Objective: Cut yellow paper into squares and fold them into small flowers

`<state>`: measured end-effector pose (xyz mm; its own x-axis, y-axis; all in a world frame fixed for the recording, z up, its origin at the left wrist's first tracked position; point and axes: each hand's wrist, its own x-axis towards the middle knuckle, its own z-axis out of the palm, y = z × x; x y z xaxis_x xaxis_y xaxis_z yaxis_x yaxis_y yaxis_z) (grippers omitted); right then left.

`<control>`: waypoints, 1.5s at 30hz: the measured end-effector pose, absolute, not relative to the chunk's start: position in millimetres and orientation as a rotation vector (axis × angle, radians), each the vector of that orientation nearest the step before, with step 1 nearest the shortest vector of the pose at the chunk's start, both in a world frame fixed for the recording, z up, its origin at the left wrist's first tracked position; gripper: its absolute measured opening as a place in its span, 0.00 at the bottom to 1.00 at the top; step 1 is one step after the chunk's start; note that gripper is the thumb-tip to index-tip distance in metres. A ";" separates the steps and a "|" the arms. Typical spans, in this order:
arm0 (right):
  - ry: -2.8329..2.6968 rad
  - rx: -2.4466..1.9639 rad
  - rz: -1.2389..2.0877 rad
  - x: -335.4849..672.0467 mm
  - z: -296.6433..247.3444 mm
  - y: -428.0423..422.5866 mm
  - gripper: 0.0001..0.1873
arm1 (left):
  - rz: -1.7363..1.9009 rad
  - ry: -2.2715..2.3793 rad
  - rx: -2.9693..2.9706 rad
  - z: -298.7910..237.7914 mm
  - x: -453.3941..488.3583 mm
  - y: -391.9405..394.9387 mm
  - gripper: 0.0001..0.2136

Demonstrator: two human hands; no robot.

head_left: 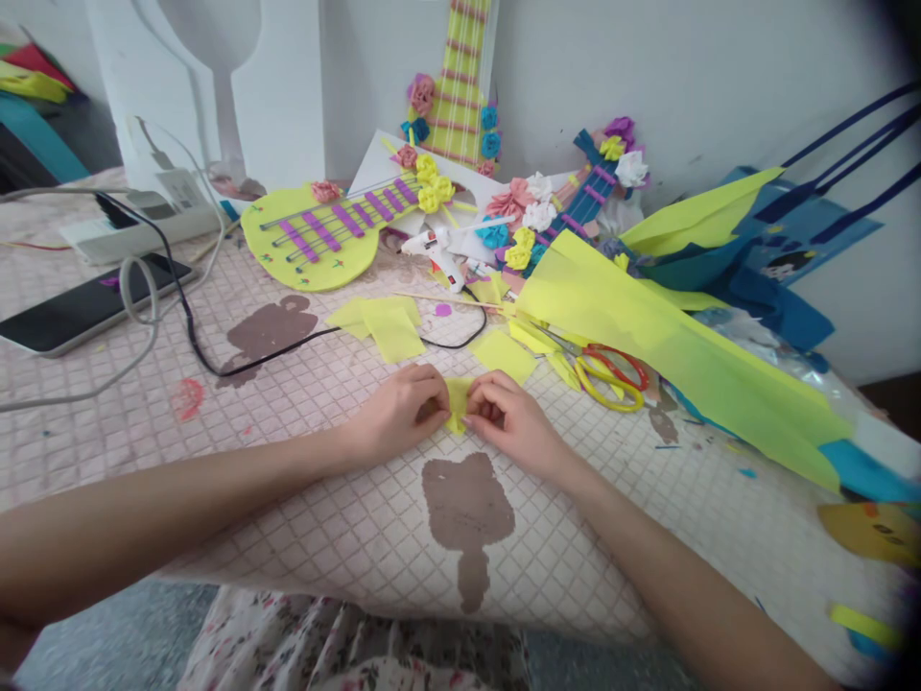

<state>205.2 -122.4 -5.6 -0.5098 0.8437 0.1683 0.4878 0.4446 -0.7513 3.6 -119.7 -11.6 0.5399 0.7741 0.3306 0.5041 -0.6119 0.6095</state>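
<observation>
Between my two hands is a small piece of yellow crepe paper (459, 403), gathered at its lower part. My left hand (400, 413) pinches its left side, and my right hand (512, 418) pinches the right side. The fingers of both hands are closed, and the fingertips hide part of the paper. Just beyond them lie flat yellow paper squares (392, 324) and another yellow square (504, 355). Scissors (608, 376) with red and yellow handles rest to the right of my right hand.
A white glue gun (440, 257) lies farther back, its black cord (245, 369) running left. Decorated paper guitars (323, 235) stand and lie along the wall. A phone (86, 302) and power strip (144, 230) are at left; a large yellow sheet (648, 336) stretches across the right.
</observation>
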 end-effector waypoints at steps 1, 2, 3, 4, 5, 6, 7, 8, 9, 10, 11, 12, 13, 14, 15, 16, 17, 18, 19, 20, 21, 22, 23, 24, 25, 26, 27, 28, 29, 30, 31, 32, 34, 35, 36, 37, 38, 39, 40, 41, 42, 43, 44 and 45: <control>-2.168 -1.109 0.878 205.6 -5.2 -122.1 0.04 | 0.813 1.039 2.340 -12.1 3.8 -119.4 0.03; -2.170 -1.107 0.874 205.8 -4.9 -121.8 0.04 | 0.810 1.041 2.346 -12.6 4.0 -119.2 0.03; -2.171 -1.104 0.869 205.7 -4.8 -121.7 0.04 | 0.810 1.043 2.351 -13.2 4.2 -118.9 0.03; -2.173 -1.104 0.865 205.4 -5.0 -121.7 0.05 | 0.810 1.045 2.355 -13.6 4.4 -118.7 0.03; -2.172 -1.106 0.863 204.9 -5.4 -121.8 0.05 | 0.809 1.046 2.359 -14.0 4.5 -118.6 0.03; -2.171 -1.111 0.862 204.2 -5.9 -122.1 0.06 | 0.810 1.047 2.362 -14.3 4.7 -118.5 0.03; -2.168 -1.116 0.858 203.4 -6.6 -122.4 0.06 | 0.810 1.048 2.364 -14.5 4.8 -118.4 0.03; -2.165 -1.122 0.854 202.7 -7.3 -122.7 0.06 | 0.811 1.048 2.365 -14.7 4.8 -118.4 0.03; -2.160 -1.124 0.849 202.1 -8.0 -123.0 0.07 | 0.813 1.047 2.367 -14.8 4.9 -118.4 0.03; -2.158 -1.127 0.848 201.8 -8.5 -123.1 0.07 | 0.814 1.046 2.368 -14.9 4.9 -118.4 0.03; -2.154 -1.128 0.849 201.8 -8.7 -123.1 0.07 | 0.813 1.046 2.370 -14.8 4.9 -118.4 0.03; -2.150 -1.125 0.856 202.3 -8.7 -122.8 0.06 | 0.809 1.045 2.371 -14.7 4.9 -118.5 0.03; -2.148 -1.119 0.871 203.2 -8.3 -122.4 0.06 | 0.805 1.045 2.371 -14.6 4.9 -118.6 0.03; -2.149 -1.110 0.894 204.4 -7.7 -121.8 0.05 | 0.799 1.048 2.370 -14.3 4.9 -118.8 0.03; -2.153 -1.100 0.922 205.9 -6.9 -121.1 0.04 | 0.795 1.052 2.368 -14.0 5.0 -119.1 0.03; -2.158 -1.092 0.949 207.5 -6.0 -120.3 0.04 | 0.794 1.056 2.366 -13.7 5.1 -119.4 0.02; -2.163 -1.084 0.971 209.1 -5.2 -119.5 0.03 | 0.795 1.059 2.362 -13.3 5.2 -119.6 0.02; -2.168 -1.079 0.987 210.5 -4.4 -118.7 0.02 | 0.795 1.061 2.357 -12.8 5.2 -119.7 0.02; -2.171 -1.076 0.997 211.8 -3.7 -118.1 0.02 | 0.795 1.061 2.348 -12.3 5.0 -119.7 0.02; -2.175 -1.070 1.008 212.8 -3.2 -117.5 0.02 | 0.794 1.057 2.337 -11.7 4.5 -119.6 0.02; -2.181 -1.063 1.022 213.6 -2.7 -117.1 0.03 | 0.789 1.043 2.325 -11.0 3.6 -119.1 0.02; -2.189 -1.052 1.044 214.3 -2.1 -116.9 0.03 | 0.777 1.015 2.315 -10.0 2.2 -118.5 0.01; -2.197 -1.037 1.071 215.0 -1.5 -116.7 0.02 | 0.757 0.973 2.307 -8.9 0.4 -117.7 0.02; -2.206 -1.022 1.100 215.9 -0.9 -116.6 0.02 | 0.732 0.920 2.302 -7.6 -1.7 -116.7 0.03; -2.215 -1.005 1.122 216.8 -0.1 -116.5 0.03 | 0.706 0.865 2.297 -6.3 -4.1 -115.7 0.04; -2.228 -0.989 1.136 217.9 0.7 -116.3 0.04 | 0.680 0.817 2.293 -4.8 -6.5 -114.6 0.04; -2.243 -0.972 1.141 219.1 1.5 -116.1 0.05 | 0.653 0.784 2.288 -3.3 -8.8 -113.6 0.04; -2.261 -0.957 1.143 220.4 2.1 -115.7 0.05 | 0.628 0.766 2.282 -2.0 -10.8 -112.7 0.04; -2.278 -0.942 1.141 221.6 2.6 -115.3 0.05 | 0.608 0.760 2.275 -0.8 -12.4 -112.0 0.04; -2.291 -0.932 1.143 222.7 2.8 -114.7 0.05 | 0.589 0.761 2.270 0.2 -13.5 -111.4 0.04; -2.296 -0.926 1.150 223.6 2.7 -114.1 0.05 | 0.575 0.766 2.265 0.9 -14.2 -110.9 0.04; -2.291 -0.928 1.161 224.4 2.4 -113.5 0.05 | 0.570 0.771 2.260 1.3 -14.6 -110.6 0.04; -2.270 -0.942 1.173 225.0 1.2 -112.7 0.04 | 0.582 0.780 2.253 1.3 -14.3 -110.2 0.03; -2.259 -0.954 1.169 224.9 0.7 -112.5 0.04 | 0.592 0.785 2.249 0.9 -13.8 -110.0 0.03; -2.250 -0.967 1.159 224.6 0.2 -112.5 0.04 | 0.604 0.791 2.244 0.4 -13.1 -110.0 0.03; -2.243 -0.980 1.147 223.8 -0.3 -112.7 0.03 | 0.615 0.799 2.240 -0.3 -12.3 -110.0 0.03; -2.235 -0.996 1.136 222.8 -0.6 -113.1 0.03 | 0.625 0.808 2.236 -1.1 -11.2 -110.1 0.03; -2.224 -1.010 1.127 221.4 -1.0 -113.7 0.03 | 0.638 0.823 2.231 -2.1 -10.0 -110.2 0.03; -2.210 -1.024 1.119 219.6 -1.4 -114.4 0.03 | 0.655 0.844 2.228 -3.3 -8.6 -110.5 0.04; -2.195 -1.038 1.108 217.7 -2.0 -115.2 0.04 | 0.670 0.871 2.226 -4.6 -7.1 -110.8 0.04; -2.181 -1.052 1.093 215.7 -2.8 -116.1 0.04 | 0.687 0.901 2.223 -6.0 -5.5 -111.2 0.03; -2.167 -1.065 1.072 213.6 -3.7 -117.0 0.04 | 0.702 0.929 2.222 -7.4 -3.9 -111.7 0.03; -2.155 -1.080 1.047 211.8 -4.6 -117.8 0.05 | 0.718 0.950 2.223 -8.7 -2.4 -112.2 0.03; -2.144 -1.096 1.022 210.4 -5.5 -118.4 0.05 | 0.730 0.964 2.226 -9.9 -1.0 -112.7 0.02</control>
<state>210.4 -118.4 -5.5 -0.5373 0.8367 0.1060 0.4444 0.3877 -0.8076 -1.0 -112.7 -9.9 0.5851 0.7735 0.2436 0.4440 -0.5569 0.7019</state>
